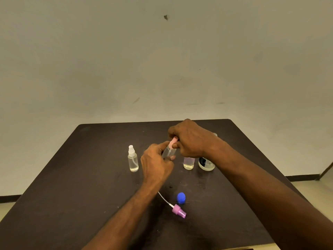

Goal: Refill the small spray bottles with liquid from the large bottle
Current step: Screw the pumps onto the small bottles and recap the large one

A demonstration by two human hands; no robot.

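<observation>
A bare pale wall stands behind a dark brown square desk [90, 168]. Above its middle, the left hand [156, 163] has its grip closed around the body of a small clear plastic spray bottle [168, 152], held tilted. The right hand [191, 139] pinches the bottle's pale pink spray top [173, 142] between its fingertips.

Whether the top is being unscrewed or screwed on cannot be told. Either way, the step goes best with the bottle kept steady and nearer upright, and the twist kept in line with the neck so that nothing spills.

A second clear small spray bottle with a white top [133, 159] stands to the left. An open clear small bottle [188, 163] and the large clear bottle with a dark label [206, 164] stand to the right, partly hidden. A loose purple spray head with a white tube [177, 210] and a blue cap [181, 197] lie nearer the person.
</observation>
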